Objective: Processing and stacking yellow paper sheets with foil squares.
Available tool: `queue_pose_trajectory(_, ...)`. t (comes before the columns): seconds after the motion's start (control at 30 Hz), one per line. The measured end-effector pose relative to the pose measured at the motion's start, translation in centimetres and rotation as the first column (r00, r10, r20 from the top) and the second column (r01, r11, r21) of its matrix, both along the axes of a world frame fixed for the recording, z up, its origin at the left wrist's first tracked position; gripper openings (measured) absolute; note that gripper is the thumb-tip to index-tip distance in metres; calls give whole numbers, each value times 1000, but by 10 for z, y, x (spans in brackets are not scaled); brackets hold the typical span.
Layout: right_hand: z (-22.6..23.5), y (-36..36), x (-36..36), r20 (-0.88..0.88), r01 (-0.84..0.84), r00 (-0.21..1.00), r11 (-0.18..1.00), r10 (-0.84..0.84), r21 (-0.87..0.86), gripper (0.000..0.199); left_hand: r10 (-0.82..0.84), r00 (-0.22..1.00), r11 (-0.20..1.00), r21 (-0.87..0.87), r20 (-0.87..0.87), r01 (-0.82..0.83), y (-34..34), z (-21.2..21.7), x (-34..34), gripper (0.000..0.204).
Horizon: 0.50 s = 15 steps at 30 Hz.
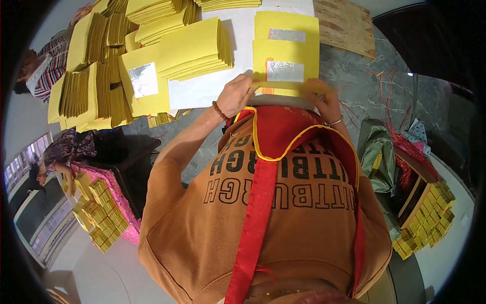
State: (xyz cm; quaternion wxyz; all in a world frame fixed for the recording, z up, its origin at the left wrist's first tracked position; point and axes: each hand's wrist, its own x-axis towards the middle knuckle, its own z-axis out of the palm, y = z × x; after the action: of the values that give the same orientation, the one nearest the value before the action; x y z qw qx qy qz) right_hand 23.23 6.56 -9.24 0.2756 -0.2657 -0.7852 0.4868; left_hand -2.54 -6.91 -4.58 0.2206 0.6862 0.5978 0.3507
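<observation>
Yellow paper sheets (286, 49) with silver foil patches lie before me at the near side of the white tabletop. Pinched fingers of my left hand (235, 96) hold the near left corner of the top yellow paper sheet (277, 85). At its near right corner, my right hand (325, 100) has its fingers curled on the same edge, slightly blurred. Between the hands that edge is raised in a narrow band, like a fold. A foil patch (285, 71) shows just beyond the band, with orange marks along its left side.
Folded yellow paper stacks (190, 48) crowd the table's left, beside a foil-patched sheet (143, 80). A plywood board (347, 25) is at the far right. Two people work at left, one by a pink-covered table (130, 213). Yellow bundles (428, 218) are piled at right.
</observation>
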Motion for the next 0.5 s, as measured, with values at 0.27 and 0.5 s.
queue_pose_trajectory(0.27,11,0,-31,27,254,964,879,-266,-404,32,394,913,883,-320,104,-344,29,-4,9,22)
queue_pose_trajectory(0.5,24,1,-47,-10,352,926,871,-378,-344,41,507,821,844,-343,263,-412,38,-26,8,17)
